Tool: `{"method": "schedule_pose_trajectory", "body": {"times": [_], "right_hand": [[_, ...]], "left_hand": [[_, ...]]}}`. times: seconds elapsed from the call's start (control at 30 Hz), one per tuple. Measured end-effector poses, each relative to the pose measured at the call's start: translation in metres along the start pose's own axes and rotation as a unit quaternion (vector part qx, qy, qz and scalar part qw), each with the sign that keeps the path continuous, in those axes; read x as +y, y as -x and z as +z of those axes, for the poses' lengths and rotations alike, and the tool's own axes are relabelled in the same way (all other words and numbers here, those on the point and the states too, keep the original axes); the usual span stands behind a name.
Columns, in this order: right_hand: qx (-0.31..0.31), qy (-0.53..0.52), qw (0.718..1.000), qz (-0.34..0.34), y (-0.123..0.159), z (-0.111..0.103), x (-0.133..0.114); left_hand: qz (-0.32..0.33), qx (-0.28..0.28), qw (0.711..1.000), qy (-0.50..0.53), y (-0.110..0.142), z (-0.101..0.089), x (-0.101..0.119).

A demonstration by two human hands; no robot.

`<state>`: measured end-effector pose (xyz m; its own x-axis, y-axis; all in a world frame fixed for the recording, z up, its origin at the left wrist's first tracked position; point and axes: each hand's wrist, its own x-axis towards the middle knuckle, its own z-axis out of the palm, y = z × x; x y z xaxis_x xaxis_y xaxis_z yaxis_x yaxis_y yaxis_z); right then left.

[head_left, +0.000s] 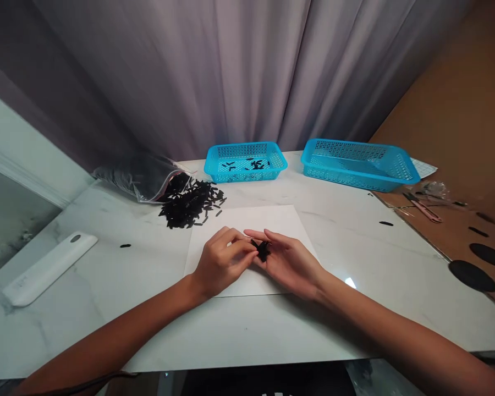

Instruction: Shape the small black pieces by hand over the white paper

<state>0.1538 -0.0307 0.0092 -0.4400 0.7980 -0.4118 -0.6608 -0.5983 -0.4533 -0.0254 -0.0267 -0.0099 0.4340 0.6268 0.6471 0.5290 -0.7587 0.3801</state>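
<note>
Small black pieces (264,252) in the right hand's (291,261) cupped palm

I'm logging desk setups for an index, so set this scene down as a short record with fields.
Left hand: fingertips pinched together at the pieces in the right hand
Right hand: palm up, black pieces resting in it
Under hands: white sheet on the table
Pile: black pieces at the mouth of a clear bag
Baskets: two, blue; left basket holds some black pieces
Far right: two black ovals
Backdrop: grey curtain
</note>
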Motion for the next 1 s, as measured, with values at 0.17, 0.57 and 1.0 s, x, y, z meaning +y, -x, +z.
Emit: {"method": "schedule_pose_trajectory", "body": {"times": [0.17,0.57,1.0], "right_hand": [[-0.023,0.01,1.0,0.009,0.003,0.004,0.001],[-0.026,0.102,0.994,-0.025,0.003,-0.003,0.001],[-0.008,0.157,0.988,0.001,0.005,-0.003,0.002]], "left_hand": [[-0.021,-0.015,0.999,0.023,-0.002,-0.001,0.002],[-0.091,0.022,0.992,0.09,-0.005,-0.005,0.008],[-0.101,0.018,0.99,0.092,-0.009,-0.013,0.012]]}}
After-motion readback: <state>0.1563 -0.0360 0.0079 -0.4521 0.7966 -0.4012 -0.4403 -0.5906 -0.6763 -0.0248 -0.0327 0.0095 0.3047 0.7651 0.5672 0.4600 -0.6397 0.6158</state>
